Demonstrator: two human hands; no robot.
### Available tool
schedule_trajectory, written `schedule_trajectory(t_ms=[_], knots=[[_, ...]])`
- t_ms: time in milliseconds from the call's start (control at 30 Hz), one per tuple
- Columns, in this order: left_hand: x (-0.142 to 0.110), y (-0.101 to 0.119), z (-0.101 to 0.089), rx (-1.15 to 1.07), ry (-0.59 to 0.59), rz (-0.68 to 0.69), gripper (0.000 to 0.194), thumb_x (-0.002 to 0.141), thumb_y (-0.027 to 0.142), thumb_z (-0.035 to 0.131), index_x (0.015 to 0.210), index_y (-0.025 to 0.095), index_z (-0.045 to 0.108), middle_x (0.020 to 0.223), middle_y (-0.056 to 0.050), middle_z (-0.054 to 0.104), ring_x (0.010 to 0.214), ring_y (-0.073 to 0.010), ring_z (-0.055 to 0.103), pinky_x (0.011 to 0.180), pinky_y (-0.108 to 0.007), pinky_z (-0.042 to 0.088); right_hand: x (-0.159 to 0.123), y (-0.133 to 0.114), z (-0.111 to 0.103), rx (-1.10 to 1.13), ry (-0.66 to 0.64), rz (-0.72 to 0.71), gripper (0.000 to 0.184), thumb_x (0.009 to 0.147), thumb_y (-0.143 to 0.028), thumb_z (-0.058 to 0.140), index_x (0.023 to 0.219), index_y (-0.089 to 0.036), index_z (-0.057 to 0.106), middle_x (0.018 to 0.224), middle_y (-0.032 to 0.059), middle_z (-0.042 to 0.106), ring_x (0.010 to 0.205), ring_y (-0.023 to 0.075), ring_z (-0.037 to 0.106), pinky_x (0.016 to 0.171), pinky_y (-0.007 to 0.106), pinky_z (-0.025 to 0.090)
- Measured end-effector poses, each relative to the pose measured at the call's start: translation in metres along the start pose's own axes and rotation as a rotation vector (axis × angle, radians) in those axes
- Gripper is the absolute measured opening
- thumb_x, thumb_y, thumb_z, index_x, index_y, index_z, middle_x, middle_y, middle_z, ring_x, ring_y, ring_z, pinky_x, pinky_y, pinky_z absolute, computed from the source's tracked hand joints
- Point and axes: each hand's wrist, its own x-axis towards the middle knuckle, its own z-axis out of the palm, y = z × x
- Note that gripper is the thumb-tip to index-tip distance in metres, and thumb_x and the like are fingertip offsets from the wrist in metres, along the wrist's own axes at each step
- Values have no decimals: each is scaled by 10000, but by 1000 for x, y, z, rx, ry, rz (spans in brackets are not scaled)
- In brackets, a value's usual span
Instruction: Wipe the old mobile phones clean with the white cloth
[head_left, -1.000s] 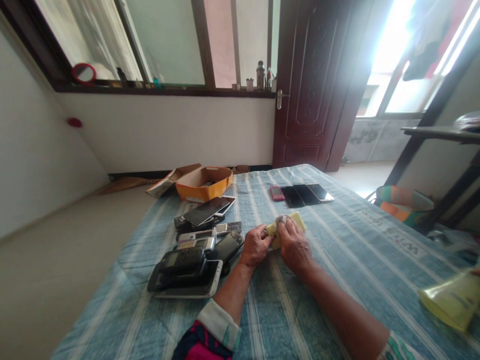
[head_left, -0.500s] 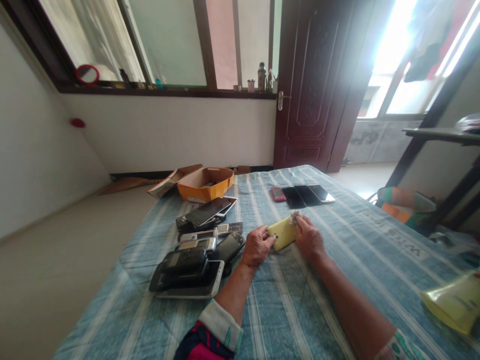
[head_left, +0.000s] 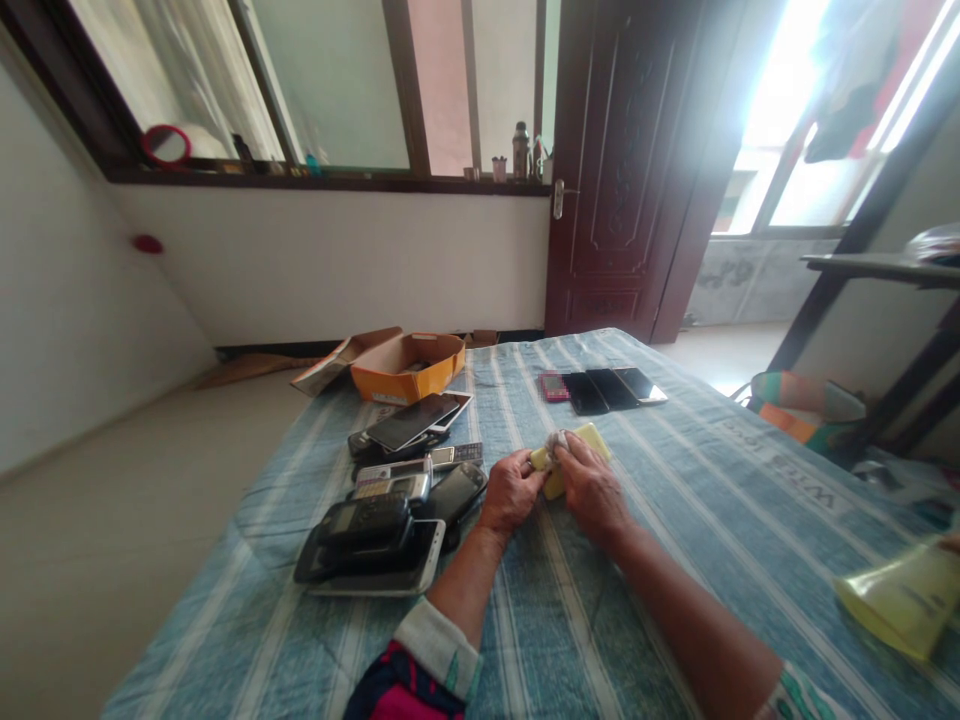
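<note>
My left hand (head_left: 514, 490) grips the left end of a yellow phone (head_left: 597, 440), whose back faces up just above the cloth. My right hand (head_left: 595, 490) lies over the phone's middle and pinches a crumpled greyish-white wipe (head_left: 556, 442) against its back, close to my left fingers. Much of the phone is hidden beneath that hand. Left of my hands is a loose pile of old phones, with a black handset (head_left: 367, 525) on top near the front and a dark smartphone (head_left: 457, 490) at its right side.
An open orange box (head_left: 409, 385) stands at the table's far left. Beyond my hands, several phones lie in a row, including a pink one (head_left: 555, 387) and a black one (head_left: 589, 394). Yellow clear plastic (head_left: 896, 600) is at the right edge. A striped blue cloth (head_left: 675, 520) covers the table.
My right hand, with the wipe, has slid leftward across the phone's back from its right end to near my left fingers. My left hand keeps its hold on the phone.
</note>
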Motion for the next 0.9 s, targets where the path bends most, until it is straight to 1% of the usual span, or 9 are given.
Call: schedule_trajectory(t_ms=[200, 300, 367, 433, 567, 633, 733, 833, 900], knots=[[1, -1, 1, -86, -9, -62, 118, 655, 202, 608, 764, 157, 606, 718, -23, 704, 757, -210, 692, 672, -250, 509, 10, 32, -4, 67, -4, 209, 385, 911, -171, 362, 1213, -175, 601, 1335, 123, 541, 1256, 232, 483, 1035, 363, 410], [1, 0, 1, -107, -9, -76, 131, 649, 196, 603, 773, 154, 610, 705, -19, 704, 765, -210, 693, 668, -248, 510, 9, 39, -4, 73, 10, 252, 369, 910, -181, 371, 1189, -168, 611, 1295, 126, 570, 1186, 227, 543, 994, 339, 442], [0, 0, 1, -119, -1, -73, 131, 649, 193, 605, 774, 154, 612, 709, -17, 704, 769, -209, 690, 682, -253, 513, 7, 37, -2, 56, 29, 227, 376, 901, -167, 369, 1189, -157, 611, 1299, 141, 565, 1192, 238, 537, 999, 359, 440], [0, 0, 0, -128, 5, -74, 134, 652, 191, 608, 779, 151, 613, 711, -19, 703, 765, -208, 686, 692, -260, 516, 3, 30, 0, 40, 47, 153, 395, 884, -131, 366, 1193, -153, 612, 1324, 147, 546, 1247, 246, 489, 1031, 383, 414], [1, 0, -1, -131, 11, -71, 153, 655, 202, 631, 795, 140, 632, 738, -31, 706, 768, -203, 677, 695, -257, 514, -1, 10, 2, 54, 38, -36, 420, 862, -103, 388, 1215, -178, 603, 1361, 119, 521, 1315, 235, 412, 1071, 391, 378], [1, 0, -2, -141, 11, -69, 166, 650, 212, 651, 798, 137, 639, 754, -33, 709, 781, -202, 676, 705, -255, 513, 0, 5, 2, 75, 27, -65, 419, 862, -110, 401, 1220, -197, 600, 1363, 107, 521, 1308, 231, 418, 1071, 396, 377], [1, 1, -2, -150, -3, -87, 181, 635, 206, 661, 801, 135, 645, 749, -31, 714, 781, -203, 679, 698, -253, 509, 6, 11, 0, 124, 51, 1, 411, 860, -121, 411, 1209, -217, 605, 1336, 91, 544, 1281, 220, 446, 1071, 389, 372], [1, 2, -3, -157, -7, -117, 186, 624, 193, 656, 798, 129, 645, 727, -34, 717, 764, -203, 683, 686, -253, 504, 13, 25, -2, 194, 113, 141, 395, 853, -149, 413, 1190, -182, 618, 1292, 115, 570, 1226, 226, 496, 1034, 379, 406], [1, 2, -3, -167, -5, -134, 187, 620, 191, 656, 794, 126, 642, 720, -37, 720, 753, -201, 685, 688, -258, 503, 16, 34, -5, 243, 139, 239, 390, 833, -170, 432, 1168, -160, 633, 1230, 126, 607, 1151, 233, 552, 984, 375, 444]])
